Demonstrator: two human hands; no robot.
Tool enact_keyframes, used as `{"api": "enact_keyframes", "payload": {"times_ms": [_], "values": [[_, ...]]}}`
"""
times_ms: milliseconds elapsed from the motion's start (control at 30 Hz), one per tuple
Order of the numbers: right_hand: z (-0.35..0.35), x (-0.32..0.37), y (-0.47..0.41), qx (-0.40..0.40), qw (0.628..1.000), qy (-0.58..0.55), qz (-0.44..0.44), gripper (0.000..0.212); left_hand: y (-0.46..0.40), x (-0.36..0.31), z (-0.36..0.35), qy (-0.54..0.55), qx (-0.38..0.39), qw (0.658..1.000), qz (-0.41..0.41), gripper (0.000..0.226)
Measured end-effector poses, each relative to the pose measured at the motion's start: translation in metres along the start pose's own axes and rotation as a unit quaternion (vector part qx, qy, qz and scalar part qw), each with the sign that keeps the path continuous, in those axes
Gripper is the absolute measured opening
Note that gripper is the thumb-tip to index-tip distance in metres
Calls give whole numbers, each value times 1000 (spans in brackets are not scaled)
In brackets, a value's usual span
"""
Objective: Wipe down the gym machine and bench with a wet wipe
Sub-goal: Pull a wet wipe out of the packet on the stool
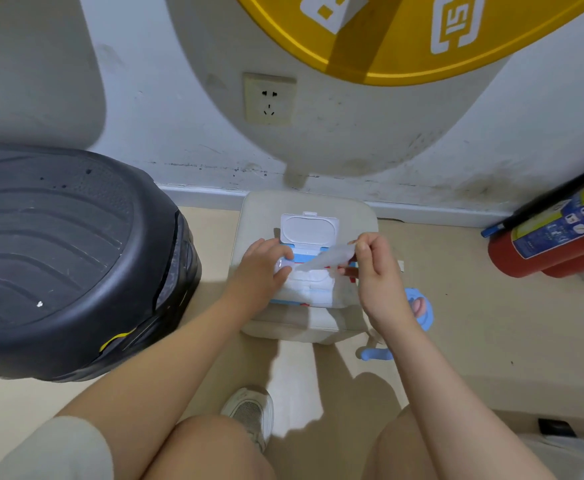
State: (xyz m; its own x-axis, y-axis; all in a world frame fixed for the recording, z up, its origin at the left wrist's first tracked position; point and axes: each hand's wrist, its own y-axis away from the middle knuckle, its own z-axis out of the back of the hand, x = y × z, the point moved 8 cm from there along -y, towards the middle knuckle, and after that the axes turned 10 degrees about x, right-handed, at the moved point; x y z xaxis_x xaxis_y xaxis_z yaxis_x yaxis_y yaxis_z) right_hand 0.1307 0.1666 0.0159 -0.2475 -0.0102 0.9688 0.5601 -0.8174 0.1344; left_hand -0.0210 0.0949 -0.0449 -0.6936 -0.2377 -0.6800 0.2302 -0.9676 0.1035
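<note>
A pack of wet wipes (313, 285) lies on a small beige stool (352, 216) by the wall, its white flip lid (309, 228) standing open. My left hand (266, 268) presses down on the pack's left side with its fingers over the opening. My right hand (375, 268) pinches a white wet wipe (328, 258) and holds it stretched out of the opening toward the right. No gym machine or bench is recognisable in this view.
A large black moulded plastic piece (69, 258) fills the left. A red fire extinguisher (553, 237) lies at the right by the wall. A wall socket (269, 98) sits above the stool. A blue object (422, 306) is beside the stool, my shoe (250, 410) below it.
</note>
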Motion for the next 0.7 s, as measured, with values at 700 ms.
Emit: {"api": "enact_keyframes", "payload": {"times_ms": [700], "values": [[70, 36, 20, -82, 990, 83, -78, 18, -4, -54, -11, -44, 166, 981, 85, 43]]}}
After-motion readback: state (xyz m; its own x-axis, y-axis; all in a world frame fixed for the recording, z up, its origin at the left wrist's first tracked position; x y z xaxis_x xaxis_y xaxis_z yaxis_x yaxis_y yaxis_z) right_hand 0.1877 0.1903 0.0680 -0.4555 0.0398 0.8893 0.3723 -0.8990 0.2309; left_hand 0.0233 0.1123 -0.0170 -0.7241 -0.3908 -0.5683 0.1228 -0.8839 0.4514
